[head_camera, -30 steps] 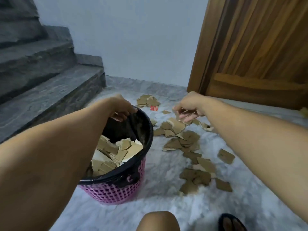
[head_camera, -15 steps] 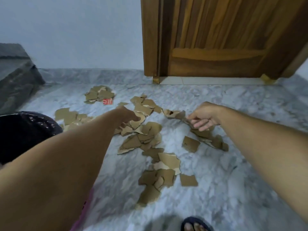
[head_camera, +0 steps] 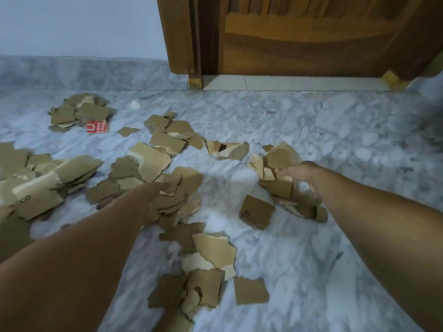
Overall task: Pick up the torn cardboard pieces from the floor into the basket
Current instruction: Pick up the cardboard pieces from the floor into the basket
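Note:
Torn brown cardboard pieces lie scattered over the marble floor (head_camera: 311,248). My right hand (head_camera: 300,170) is closed on a bunch of cardboard pieces (head_camera: 279,158) at the right of the scatter, lifted slightly above more scraps. My left hand (head_camera: 153,196) reaches down into the middle pile of cardboard (head_camera: 177,195), fingers pressed into the scraps; whether it grips any is unclear. A further heap (head_camera: 211,279) lies near the bottom centre, and a single square piece (head_camera: 256,212) sits between my arms. The basket is out of view.
A wooden door (head_camera: 311,34) and its frame stand at the back. A red-printed scrap (head_camera: 97,127) lies by a far-left pile (head_camera: 79,111). Larger cardboard pieces (head_camera: 48,180) lie at the left edge. Bare marble spreads to the right.
The view swung right and closer to the floor; the basket left the frame. My left hand moved from the basket rim to the middle pile. My right hand gathered up scraps.

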### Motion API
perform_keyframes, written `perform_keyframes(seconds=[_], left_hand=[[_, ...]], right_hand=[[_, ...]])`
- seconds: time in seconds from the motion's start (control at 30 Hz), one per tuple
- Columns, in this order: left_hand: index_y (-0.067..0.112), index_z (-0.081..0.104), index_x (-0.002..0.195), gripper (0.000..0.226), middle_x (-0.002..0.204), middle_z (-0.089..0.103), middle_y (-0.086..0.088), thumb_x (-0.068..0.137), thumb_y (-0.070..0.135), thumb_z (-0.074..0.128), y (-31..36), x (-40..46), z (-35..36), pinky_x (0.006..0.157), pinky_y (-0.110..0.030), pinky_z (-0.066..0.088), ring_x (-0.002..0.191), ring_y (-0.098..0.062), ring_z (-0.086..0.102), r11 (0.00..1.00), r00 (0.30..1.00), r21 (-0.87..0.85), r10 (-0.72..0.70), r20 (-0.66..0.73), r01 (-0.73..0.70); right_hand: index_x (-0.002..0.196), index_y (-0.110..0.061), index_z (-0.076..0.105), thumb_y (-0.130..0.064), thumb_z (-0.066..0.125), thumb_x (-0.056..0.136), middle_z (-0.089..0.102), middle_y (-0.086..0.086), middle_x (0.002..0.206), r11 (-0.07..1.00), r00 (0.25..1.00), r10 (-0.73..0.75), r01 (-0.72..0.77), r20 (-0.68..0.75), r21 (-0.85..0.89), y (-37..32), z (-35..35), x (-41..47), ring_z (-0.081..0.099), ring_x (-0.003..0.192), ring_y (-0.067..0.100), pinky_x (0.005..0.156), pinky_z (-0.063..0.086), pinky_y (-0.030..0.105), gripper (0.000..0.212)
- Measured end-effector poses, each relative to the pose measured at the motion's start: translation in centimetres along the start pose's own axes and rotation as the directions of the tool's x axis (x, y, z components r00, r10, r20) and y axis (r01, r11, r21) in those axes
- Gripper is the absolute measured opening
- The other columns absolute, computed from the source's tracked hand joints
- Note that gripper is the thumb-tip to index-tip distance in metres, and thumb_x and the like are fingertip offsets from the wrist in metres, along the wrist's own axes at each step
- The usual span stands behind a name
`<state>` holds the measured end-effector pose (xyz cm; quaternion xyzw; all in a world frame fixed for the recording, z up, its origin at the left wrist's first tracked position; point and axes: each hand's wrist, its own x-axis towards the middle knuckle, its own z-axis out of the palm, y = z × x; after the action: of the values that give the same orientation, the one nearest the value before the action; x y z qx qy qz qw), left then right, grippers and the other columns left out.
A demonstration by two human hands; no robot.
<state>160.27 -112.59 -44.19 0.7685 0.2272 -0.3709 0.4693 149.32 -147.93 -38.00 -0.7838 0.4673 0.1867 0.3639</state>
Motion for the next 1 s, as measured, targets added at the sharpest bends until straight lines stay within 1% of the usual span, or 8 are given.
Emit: perform_keyframes(seconds=[0.07, 0.13, 0.23, 0.3, 0.37, 0.6, 0.8, 1.0], left_hand=[[0.003, 0.045, 0.14, 0.076, 0.132, 0.053, -0.024, 0.083, 0.048, 0.068, -0.9, 2.1, 0.7, 0.104, -0.049, 0.041, 0.118, -0.038, 0.054, 0.997, 0.999, -0.067, -0.023, 0.04, 0.026], [0.011, 0.039, 0.143, 0.107, 0.124, 0.054, -0.019, 0.06, 0.069, 0.076, -3.7, 10.2, 0.6, 0.097, -0.049, 0.041, 0.107, -0.035, 0.056, 0.995, 0.992, -0.077, -0.073, -0.098, 0.066], [0.033, 0.023, 0.147, 0.145, 0.155, 0.008, -0.019, 0.022, 0.087, 0.071, -2.9, 11.7, 2.0, 0.104, -0.07, 0.023, 0.133, -0.049, 0.031, 0.981, 0.891, -0.007, -0.179, -0.417, 0.194], [0.03, 0.007, 0.152, 0.142, 0.154, -0.019, -0.019, 0.037, 0.078, 0.075, -0.7, 5.2, 4.0, 0.11, -0.068, 0.005, 0.142, -0.051, 0.0, 0.963, 0.844, 0.118, -0.148, -0.516, 0.242], [0.031, 0.004, 0.153, 0.136, 0.157, -0.022, -0.017, 0.047, 0.068, 0.08, 0.8, 1.1, 5.6, 0.113, -0.063, 0.004, 0.145, -0.043, -0.011, 0.952, 0.852, 0.237, -0.043, -0.522, 0.193], [0.028, 0.007, 0.149, 0.139, 0.157, -0.004, -0.016, 0.041, 0.06, 0.089, 0.3, 2.2, 5.9, 0.112, -0.06, 0.013, 0.146, -0.038, 0.0, 0.915, 0.856, 0.395, 0.136, -0.498, 0.084], [0.015, 0.031, 0.131, 0.106, 0.141, 0.02, -0.013, 0.049, 0.042, 0.093, 0.2, 0.9, 5.0, 0.104, -0.055, 0.03, 0.138, -0.035, 0.014, 0.856, 0.886, 0.516, 0.253, -0.388, -0.018], [0.022, 0.044, 0.111, 0.063, 0.133, 0.022, -0.013, 0.064, 0.03, 0.086, -1.0, -0.5, 4.4, 0.101, -0.051, 0.031, 0.129, -0.036, 0.021, 0.79, 0.92, 0.603, 0.311, -0.238, -0.111]], right_hand=[[0.145, -0.005, 0.039, -0.054, 0.08, 0.068, 0.045, 0.013, 0.147, 0.999, 0.998, 0.002, 0.001, -0.065, 0.048, 0.2, 0.9, 2.1, 0.046, 0.132, 0.03, 0.097, 0.042, 0.03, 0.1], [0.148, -0.01, 0.031, -0.068, 0.076, 0.058, 0.039, 0.015, 0.149, 0.999, 0.99, 0.005, -0.01, -0.143, -0.032, -0.1, 1.4, 3.9, 0.039, 0.136, 0.033, 0.108, 0.039, 0.039, 0.116], [0.153, -0.026, 0.013, -0.074, 0.069, 0.065, 0.015, 0.013, 0.159, 0.966, 0.982, -0.127, 0.09, -0.142, -0.243, -1.1, 1.0, 5.8, 0.02, 0.145, 0.036, 0.116, 0.028, 0.047, 0.115], [0.153, -0.035, 0.009, -0.075, 0.068, 0.065, 0.005, 0.006, 0.163, 0.961, 0.984, -0.164, 0.144, -0.063, -0.236, -1.4, 0.9, 6.7, 0.01, 0.148, 0.035, 0.117, 0.024, 0.05, 0.113], [0.154, -0.035, 0.012, -0.075, 0.066, 0.067, 0.004, 0.003, 0.164, 0.947, 0.981, -0.192, 0.178, -0.027, -0.266, -1.5, 1.2, 7.9, 0.007, 0.149, 0.034, 0.118, 0.02, 0.05, 0.11], [0.113, -0.028, 0.046, -0.054, 0.078, 0.068, 0.049, 0.002, 0.129, 0.881, 0.928, -0.371, 0.339, -0.039, -0.329, -1.4, 3.2, 8.1, 0.047, 0.12, 0.027, 0.098, 0.045, 0.044, 0.061], [0.102, -0.017, 0.054, -0.053, 0.091, 0.047, 0.058, -0.001, 0.102, 0.855, 0.936, -0.336, 0.349, 0.103, -0.385, -0.7, 4.5, 5.2, 0.057, 0.092, 0.017, 0.071, 0.05, 0.031, 0.076], [0.1, -0.009, 0.061, -0.019, 0.091, 0.062, 0.065, 0.003, 0.104, 0.943, 0.939, -0.317, 0.327, 0.129, -0.065, 0.4, 3.8, 3.2, 0.063, 0.098, 0.019, 0.074, 0.05, 0.027, 0.049]])
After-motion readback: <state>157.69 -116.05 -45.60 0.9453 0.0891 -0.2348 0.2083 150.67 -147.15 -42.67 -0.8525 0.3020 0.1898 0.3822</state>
